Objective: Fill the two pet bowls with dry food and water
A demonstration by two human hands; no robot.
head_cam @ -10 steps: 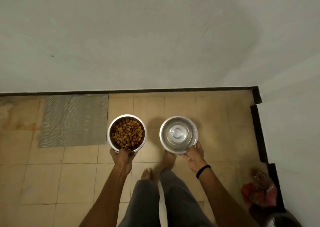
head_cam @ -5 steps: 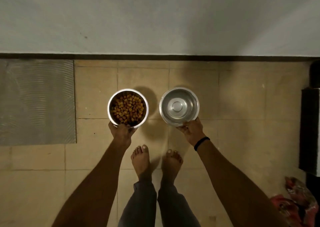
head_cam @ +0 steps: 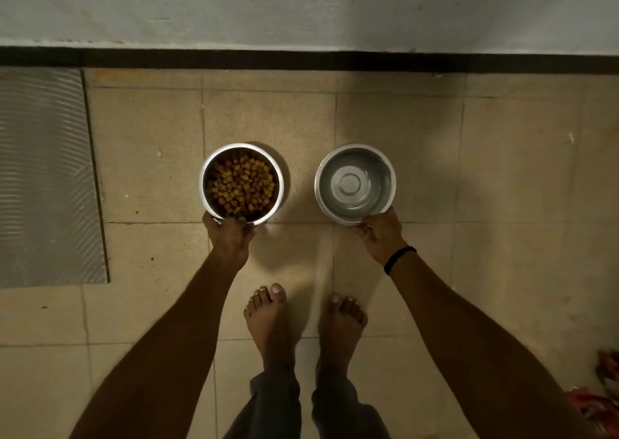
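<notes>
Gripping the food bowl at its six o'clock rim is the left hand, fingers curled; the right hand pinches the water bowl, three o'clock of it, at five o'clock.

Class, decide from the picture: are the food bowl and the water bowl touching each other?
Apart. The head view shows a strip of bare floor between the food bowl and the water bowl.

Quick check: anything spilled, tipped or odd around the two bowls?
Nothing stands out. The food bowl, held at its near rim by the left hand, and the water bowl, held by the right hand, both look level, side by side and apart. No kibble or puddle shows on the tiles around them.
</notes>
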